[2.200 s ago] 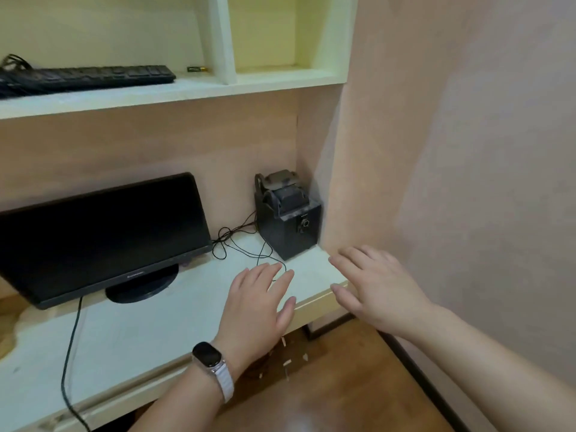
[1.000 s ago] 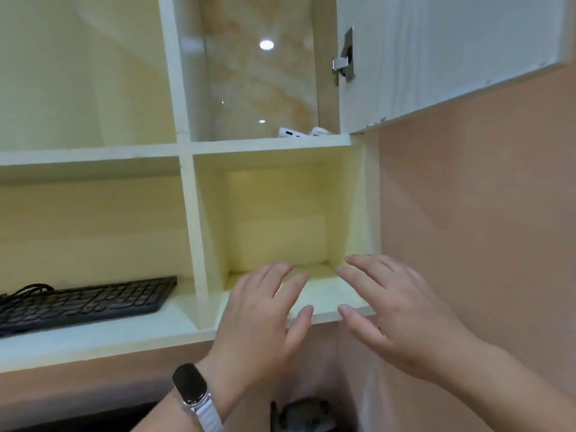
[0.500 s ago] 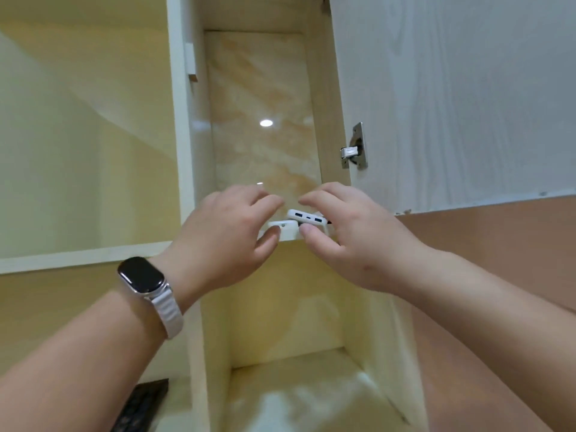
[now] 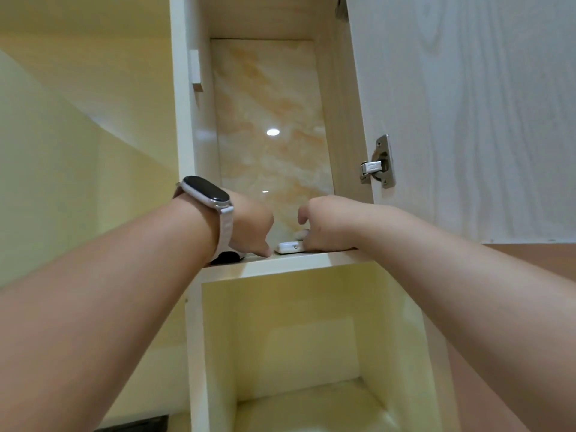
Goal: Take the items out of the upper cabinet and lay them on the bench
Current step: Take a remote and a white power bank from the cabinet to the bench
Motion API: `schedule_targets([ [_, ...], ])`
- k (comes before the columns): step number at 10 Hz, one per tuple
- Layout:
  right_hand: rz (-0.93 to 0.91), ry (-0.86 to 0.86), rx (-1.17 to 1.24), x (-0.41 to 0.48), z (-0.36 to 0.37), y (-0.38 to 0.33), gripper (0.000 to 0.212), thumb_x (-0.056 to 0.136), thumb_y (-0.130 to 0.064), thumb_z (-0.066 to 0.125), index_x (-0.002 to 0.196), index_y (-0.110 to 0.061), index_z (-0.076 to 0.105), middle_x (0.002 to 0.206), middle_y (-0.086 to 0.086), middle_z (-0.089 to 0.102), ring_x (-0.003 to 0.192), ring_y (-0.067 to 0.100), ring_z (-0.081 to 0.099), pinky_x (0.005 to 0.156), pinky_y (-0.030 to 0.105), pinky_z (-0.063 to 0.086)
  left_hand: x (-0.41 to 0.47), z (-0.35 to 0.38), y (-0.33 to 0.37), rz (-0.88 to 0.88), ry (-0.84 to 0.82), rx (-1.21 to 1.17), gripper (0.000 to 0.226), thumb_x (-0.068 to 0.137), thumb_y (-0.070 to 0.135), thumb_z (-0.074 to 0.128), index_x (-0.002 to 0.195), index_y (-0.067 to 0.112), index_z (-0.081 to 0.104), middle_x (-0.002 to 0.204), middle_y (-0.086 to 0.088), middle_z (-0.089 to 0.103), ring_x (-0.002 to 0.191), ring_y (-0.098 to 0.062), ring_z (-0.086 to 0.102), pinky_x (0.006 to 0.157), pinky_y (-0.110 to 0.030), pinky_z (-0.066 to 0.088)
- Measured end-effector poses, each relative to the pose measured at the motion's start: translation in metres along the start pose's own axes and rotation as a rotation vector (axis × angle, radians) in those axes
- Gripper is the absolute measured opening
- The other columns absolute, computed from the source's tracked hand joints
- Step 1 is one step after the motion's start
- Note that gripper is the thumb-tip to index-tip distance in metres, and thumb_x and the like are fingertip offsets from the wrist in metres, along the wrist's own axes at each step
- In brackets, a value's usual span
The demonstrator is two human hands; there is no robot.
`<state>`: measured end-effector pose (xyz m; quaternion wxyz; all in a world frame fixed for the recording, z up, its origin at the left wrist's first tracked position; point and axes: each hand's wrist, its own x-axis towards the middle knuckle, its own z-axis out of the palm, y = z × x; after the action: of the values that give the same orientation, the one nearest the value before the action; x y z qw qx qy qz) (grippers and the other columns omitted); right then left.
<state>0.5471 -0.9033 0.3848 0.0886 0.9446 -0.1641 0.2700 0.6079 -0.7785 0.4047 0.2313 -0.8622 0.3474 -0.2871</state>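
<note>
The upper cabinet's back panel (image 4: 268,126) is glossy cream marble with orange veining. Its open door (image 4: 467,113) is pale grey-white woodgrain with a silver hinge (image 4: 378,163). At the shelf's (image 4: 280,265) front edge lie a white item (image 4: 290,247) and a black item (image 4: 226,257). The smartwatch (image 4: 205,191) has a black face and white strap.

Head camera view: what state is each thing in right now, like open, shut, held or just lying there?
Cabinet door: swung open.
White device: lying on the shelf edge, right hand against it.
Black item: lying on the shelf under the left wrist.
Left hand: reaching in; grip hidden.
Right hand: curled over the white device; grip unclear.
</note>
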Motion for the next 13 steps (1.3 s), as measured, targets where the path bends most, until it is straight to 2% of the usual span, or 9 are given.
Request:
schedule_targets([
  [1,0.014,-0.003,0.015,0.006,0.005,0.004,0.04,0.082,-0.029,0.063,0.116,-0.007,0.066,0.104,0.011,0.07,0.095,0.029,0.066,0.083,0.038,0.056,0.009,0.002,0.001,-0.013,-0.038,0.036,0.048,0.099,0.04,0.047,0.136,0.01,0.05,0.13,-0.007,0.059,0.112,-0.025,0.055,0.077,-0.029,0.035],
  [2,0.007,-0.009,0.024,0.007,0.005,0.004,0.027,0.083,-0.025,0.062,0.095,-0.003,0.071,0.075,0.01,0.063,0.069,0.027,0.057,0.057,0.027,0.044,0.013,0.008,-0.002,0.005,-0.053,-0.024,0.042,0.1,0.03,0.047,0.136,0.01,0.052,0.134,-0.008,0.057,0.095,-0.022,0.046,0.071,-0.023,0.033],
  [4,-0.046,0.054,-0.013,0.003,0.002,0.005,0.026,0.081,-0.03,0.072,0.075,-0.005,0.067,0.062,0.008,0.058,0.063,0.027,0.052,0.05,0.027,0.036,0.003,0.014,-0.013,0.025,0.02,-0.162,0.037,0.094,0.02,0.056,0.13,0.012,0.058,0.129,-0.009,0.061,0.09,-0.019,0.047,0.089,-0.032,0.048],
  [5,-0.027,0.108,0.001,0.0,0.003,0.006,0.023,0.082,-0.031,0.071,0.076,-0.009,0.067,0.062,0.004,0.058,0.062,0.027,0.056,0.048,0.026,0.035,-0.019,-0.002,-0.006,0.031,-0.034,-0.2,0.043,0.09,0.01,0.055,0.133,0.012,0.056,0.12,-0.006,0.065,0.08,-0.018,0.054,0.064,-0.023,0.047],
  [7,-0.048,0.352,0.021,-0.026,-0.002,0.004,0.02,0.088,-0.034,0.054,0.073,-0.021,0.059,0.069,-0.001,0.059,0.067,0.026,0.057,0.048,0.027,0.034,-0.053,-0.006,-0.011,0.064,0.071,-0.331,0.046,0.089,0.022,0.05,0.135,0.021,0.049,0.097,0.005,0.064,0.066,-0.012,0.058,0.052,-0.027,0.044],
  [8,-0.044,0.487,-0.003,-0.047,-0.001,0.004,0.023,0.088,-0.032,0.049,0.069,-0.019,0.05,0.065,-0.002,0.053,0.065,0.027,0.052,0.047,0.026,0.029,-0.064,-0.002,-0.012,0.035,0.11,-0.304,0.035,0.087,0.022,0.045,0.116,0.01,0.061,0.098,-0.007,0.07,0.085,-0.026,0.067,0.07,-0.037,0.057],
  [10,-0.122,0.752,-0.045,-0.086,0.013,0.01,0.015,0.094,-0.026,0.047,0.087,-0.013,0.051,0.073,-0.001,0.053,0.071,0.031,0.054,0.053,0.033,0.034,-0.074,0.011,0.008,-0.036,0.233,-0.261,0.027,0.091,0.025,0.043,0.069,0.013,0.051,0.07,-0.006,0.053,0.061,-0.023,0.051,0.05,-0.028,0.036],
  [11,-0.168,0.889,-0.076,-0.096,0.022,0.013,0.016,0.081,-0.014,0.066,0.076,-0.01,0.051,0.06,0.002,0.052,0.05,0.031,0.052,0.042,0.028,0.029,-0.08,0.021,0.01,-0.046,0.303,-0.221,0.025,0.089,0.034,0.049,0.072,0.016,0.052,0.07,-0.003,0.052,0.062,-0.02,0.052,0.05,-0.029,0.039],
  [13,-0.114,0.837,-0.231,-0.104,0.028,0.013,0.035,0.052,-0.003,0.081,0.067,-0.012,0.051,0.055,-0.001,0.042,0.041,0.025,0.041,0.044,0.016,0.002,-0.093,0.035,-0.001,-0.096,0.448,-0.23,0.012,0.085,0.007,0.051,0.091,0.018,0.055,0.089,-0.002,0.054,0.081,-0.023,0.056,0.06,-0.032,0.046],
])
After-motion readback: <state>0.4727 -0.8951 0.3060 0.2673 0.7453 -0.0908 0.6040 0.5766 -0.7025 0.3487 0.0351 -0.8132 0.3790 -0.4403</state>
